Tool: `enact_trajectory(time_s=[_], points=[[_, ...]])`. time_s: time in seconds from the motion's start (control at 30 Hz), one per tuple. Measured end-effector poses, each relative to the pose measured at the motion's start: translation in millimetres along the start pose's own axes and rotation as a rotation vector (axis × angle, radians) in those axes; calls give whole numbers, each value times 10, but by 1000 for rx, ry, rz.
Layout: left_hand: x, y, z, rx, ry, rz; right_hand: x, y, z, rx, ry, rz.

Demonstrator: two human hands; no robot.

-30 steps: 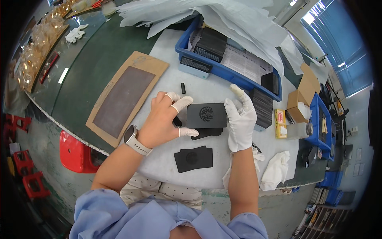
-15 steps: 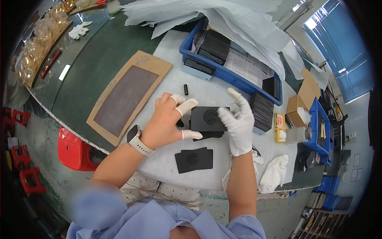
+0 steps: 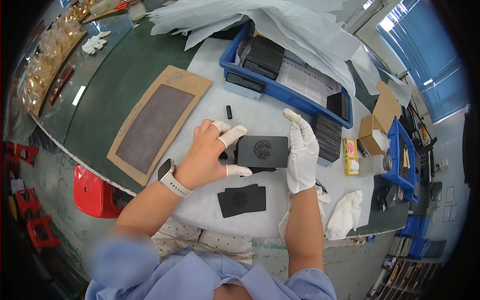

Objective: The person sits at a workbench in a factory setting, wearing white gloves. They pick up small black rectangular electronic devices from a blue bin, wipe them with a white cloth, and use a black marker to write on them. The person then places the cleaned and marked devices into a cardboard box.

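Between my hands is a black card [image 3: 263, 151] with a round dark emblem, apparently over other black cards. My left hand [image 3: 210, 150] wears pale finger cots on its thumb and two fingers. They grip the card by its upper and lower left edges. At the card's right edge stands my right hand [image 3: 303, 155], in a white glove, its fingers stretched out and the palm side against the edge. Nearer me, a few black cards [image 3: 242, 201] lie overlapped on the white table covering. Part of a small black object shows beside my left thumb.
A blue tray [image 3: 295, 99] with stacks of black cards stands at the back, a long card stack [image 3: 327, 137] before it. A brown board [image 3: 159, 125] lies left, a black cylinder [image 3: 229, 112] near it. At right are a cardboard box [image 3: 372, 131], yellow boxes [image 3: 351, 156] and white cloth [image 3: 344, 215].
My right hand has drawn its fingers off the card's face and straightened them along its right edge. The emblem is now fully uncovered. My left hand keeps its grip.
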State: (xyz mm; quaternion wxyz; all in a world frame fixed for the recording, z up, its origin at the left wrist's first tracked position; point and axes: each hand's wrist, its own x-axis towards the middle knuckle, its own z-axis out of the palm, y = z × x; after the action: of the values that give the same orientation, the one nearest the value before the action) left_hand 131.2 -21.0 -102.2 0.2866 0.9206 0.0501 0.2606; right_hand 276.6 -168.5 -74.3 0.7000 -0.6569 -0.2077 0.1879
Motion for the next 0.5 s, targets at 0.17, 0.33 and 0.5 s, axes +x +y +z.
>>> enact_trajectory(time_s=[0.17,0.33,0.5], points=[[2,0,-11,11,4,6,-1,-57,-22,-50,-11,51],[4,11,-22,-9,-1,6,21,2,-51,-81,-39,36],[-19,33,-44,9,-16,-19,5,-53,-65,-94,-50,76]])
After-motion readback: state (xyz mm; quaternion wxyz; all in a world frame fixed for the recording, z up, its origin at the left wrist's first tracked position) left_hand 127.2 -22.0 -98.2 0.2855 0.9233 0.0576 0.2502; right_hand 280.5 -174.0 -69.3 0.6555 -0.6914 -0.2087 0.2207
